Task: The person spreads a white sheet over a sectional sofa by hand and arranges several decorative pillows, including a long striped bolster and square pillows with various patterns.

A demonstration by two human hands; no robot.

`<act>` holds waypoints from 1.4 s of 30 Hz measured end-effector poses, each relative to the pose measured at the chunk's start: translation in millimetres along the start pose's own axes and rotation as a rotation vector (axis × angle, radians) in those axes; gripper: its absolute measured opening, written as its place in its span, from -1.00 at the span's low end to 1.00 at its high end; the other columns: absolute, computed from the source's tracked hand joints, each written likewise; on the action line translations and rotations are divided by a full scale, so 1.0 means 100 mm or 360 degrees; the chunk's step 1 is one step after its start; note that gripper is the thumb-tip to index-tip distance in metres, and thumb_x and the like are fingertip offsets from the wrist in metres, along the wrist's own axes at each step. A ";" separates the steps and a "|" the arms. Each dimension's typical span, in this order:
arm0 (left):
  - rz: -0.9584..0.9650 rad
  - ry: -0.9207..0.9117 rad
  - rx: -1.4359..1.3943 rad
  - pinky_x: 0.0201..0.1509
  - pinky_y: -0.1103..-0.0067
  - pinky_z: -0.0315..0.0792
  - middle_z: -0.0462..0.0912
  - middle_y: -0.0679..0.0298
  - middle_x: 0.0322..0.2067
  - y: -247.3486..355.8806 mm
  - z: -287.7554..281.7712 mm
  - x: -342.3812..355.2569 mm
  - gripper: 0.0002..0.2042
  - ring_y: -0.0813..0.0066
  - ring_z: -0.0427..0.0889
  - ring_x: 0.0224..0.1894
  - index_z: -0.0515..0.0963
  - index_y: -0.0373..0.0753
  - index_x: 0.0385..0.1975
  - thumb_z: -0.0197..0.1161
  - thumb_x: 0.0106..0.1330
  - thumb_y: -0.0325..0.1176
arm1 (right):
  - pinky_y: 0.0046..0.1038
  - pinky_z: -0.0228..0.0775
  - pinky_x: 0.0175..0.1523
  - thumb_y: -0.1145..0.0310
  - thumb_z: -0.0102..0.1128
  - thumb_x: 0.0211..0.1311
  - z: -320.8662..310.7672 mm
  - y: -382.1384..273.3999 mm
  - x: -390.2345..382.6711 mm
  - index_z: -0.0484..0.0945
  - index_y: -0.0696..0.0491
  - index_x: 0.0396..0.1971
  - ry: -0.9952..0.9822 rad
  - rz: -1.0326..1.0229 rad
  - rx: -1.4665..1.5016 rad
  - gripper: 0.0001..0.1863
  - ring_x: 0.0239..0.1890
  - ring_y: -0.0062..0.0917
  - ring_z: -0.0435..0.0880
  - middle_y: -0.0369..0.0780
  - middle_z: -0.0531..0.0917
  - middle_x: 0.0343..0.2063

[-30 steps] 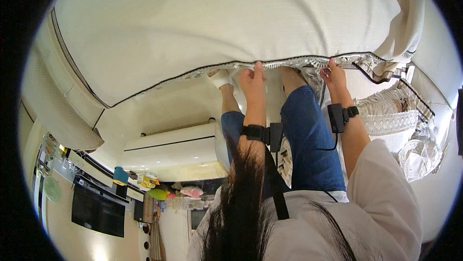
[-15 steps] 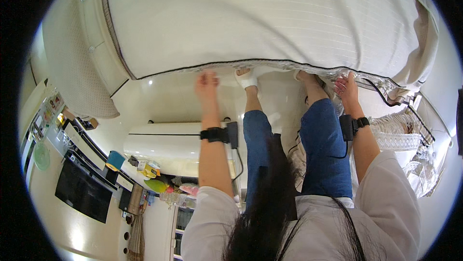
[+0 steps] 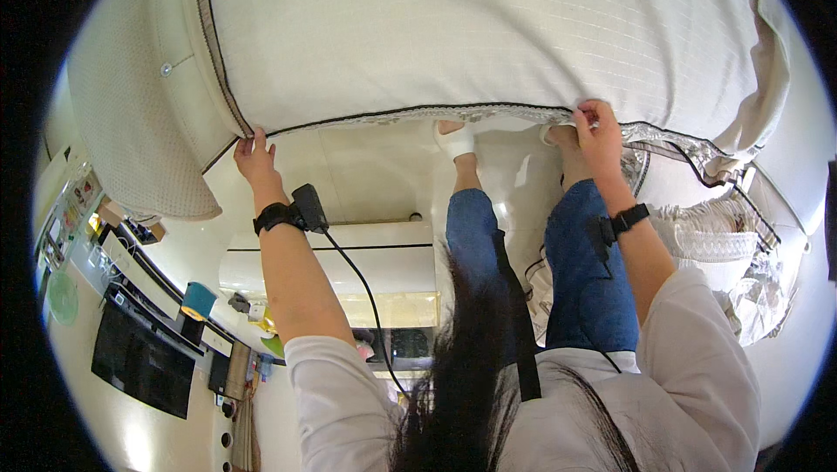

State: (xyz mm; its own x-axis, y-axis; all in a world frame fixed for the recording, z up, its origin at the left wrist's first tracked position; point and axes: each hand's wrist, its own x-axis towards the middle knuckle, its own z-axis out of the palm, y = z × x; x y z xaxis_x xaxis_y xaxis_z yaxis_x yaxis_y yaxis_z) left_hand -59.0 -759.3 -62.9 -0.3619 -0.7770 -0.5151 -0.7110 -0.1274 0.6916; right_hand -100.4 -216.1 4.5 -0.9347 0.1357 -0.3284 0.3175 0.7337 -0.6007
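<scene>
A large cream cloth cover (image 3: 418, 27) with fine stripes and creases spreads in front of me, its near edge finished in black piping and a lace hem. My left hand (image 3: 258, 162) is at the cover's near left corner, fingertips touching the edge, thumb and fingers apart. Farther right, my right hand (image 3: 600, 136) pinches the piped edge between thumb and fingers. Beyond that hand the hem hangs in loose, wavy folds. What lies under the cloth is hidden.
To the left is a buttoned cream backrest or panel (image 3: 174, 36) with a textured cloth (image 3: 122, 123) over it. A white cabinet (image 3: 331, 258) stands behind my left arm. Lace-trimmed fabric (image 3: 711, 245) is bunched at right. A dark screen (image 3: 144, 359) is lower left.
My left hand has moved left to the cover's corner. My right hand has shifted left and up along the edge and now pinches it.
</scene>
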 end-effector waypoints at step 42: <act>0.2422 -0.1121 0.1567 0.32 0.14 -0.07 0.13 0.07 0.26 1.27 3.23 -3.29 -0.53 0.11 0.05 0.31 0.23 -0.22 0.18 0.05 0.28 -0.28 | -0.32 0.42 -0.25 0.37 0.04 0.08 -0.86 0.60 0.13 0.54 0.06 -0.37 -0.0370 0.0312 0.0589 -0.85 -0.36 -0.25 0.56 -0.16 0.57 -0.43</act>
State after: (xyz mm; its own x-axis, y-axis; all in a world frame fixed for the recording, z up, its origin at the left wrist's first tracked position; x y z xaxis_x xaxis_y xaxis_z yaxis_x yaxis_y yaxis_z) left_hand -224.9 -320.3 30.9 -0.8642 0.4919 -0.1060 0.4353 0.8364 0.3330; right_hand -106.9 -112.9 27.2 -0.8045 0.0641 -0.5904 0.5590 0.4174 -0.7164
